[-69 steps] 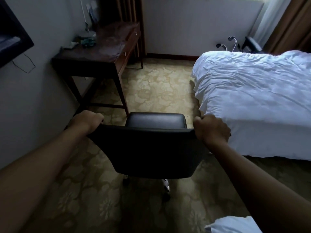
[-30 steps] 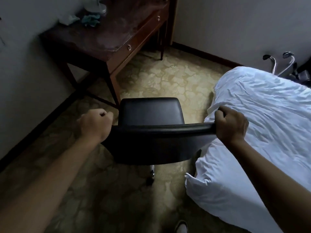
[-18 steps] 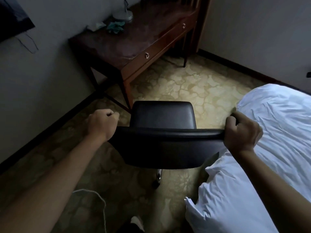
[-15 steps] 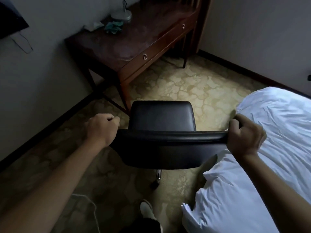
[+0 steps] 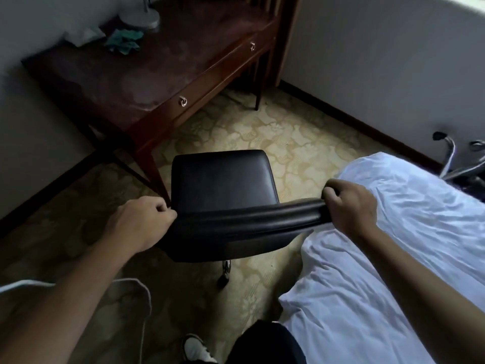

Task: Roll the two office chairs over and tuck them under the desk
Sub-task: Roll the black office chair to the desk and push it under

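A black leather office chair stands on the carpet in front of me, its seat pointing toward the dark wooden desk at the upper left. My left hand grips the left end of the chair's backrest top. My right hand grips the right end of it. One caster and the chrome stem show below the backrest. The chair's seat is close to the desk's near front leg. A second chair's chrome base lies tipped beyond the bed at the far right.
A bed with a white duvet fills the right side, close beside the chair. On the desk sit a lamp base, a teal cloth and a tissue packet. A white cable loops over the carpet at lower left. My shoe is below.
The chair has rolled forward toward the desk with both hands holding its backrest. The desk is now nearer, and the tipped chair base has come back into view at right.
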The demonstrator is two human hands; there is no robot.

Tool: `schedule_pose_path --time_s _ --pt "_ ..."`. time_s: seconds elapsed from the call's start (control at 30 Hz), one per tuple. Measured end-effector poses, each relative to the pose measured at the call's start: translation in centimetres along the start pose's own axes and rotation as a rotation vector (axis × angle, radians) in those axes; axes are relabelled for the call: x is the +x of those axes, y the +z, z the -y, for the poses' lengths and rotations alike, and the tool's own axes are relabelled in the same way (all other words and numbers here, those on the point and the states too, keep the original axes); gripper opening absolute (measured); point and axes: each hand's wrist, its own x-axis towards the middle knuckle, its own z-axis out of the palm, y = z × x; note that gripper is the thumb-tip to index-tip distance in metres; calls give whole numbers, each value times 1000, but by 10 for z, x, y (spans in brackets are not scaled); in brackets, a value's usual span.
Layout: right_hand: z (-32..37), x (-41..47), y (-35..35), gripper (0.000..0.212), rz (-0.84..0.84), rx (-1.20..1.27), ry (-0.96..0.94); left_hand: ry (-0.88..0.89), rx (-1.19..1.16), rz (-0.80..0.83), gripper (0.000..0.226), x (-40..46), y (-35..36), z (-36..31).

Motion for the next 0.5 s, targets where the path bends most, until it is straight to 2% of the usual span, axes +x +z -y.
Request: schedule_pose_path --time_s 0.13,0.27,0.4,0.5 --pt "-16 39 2 25 -6 6 -46 -27 -22 -10 24 23 2 -28" --pt "-44 84 4 23 4 35 -78 -18 -74 -156 22 28 13 -76" --pt "-80 128 6 21 61 75 -184 -86 -137 -92 28 24 35 -131" --pt "-102 164 -1 22 111 108 -266 -184 -142 -120 33 27 53 -175"
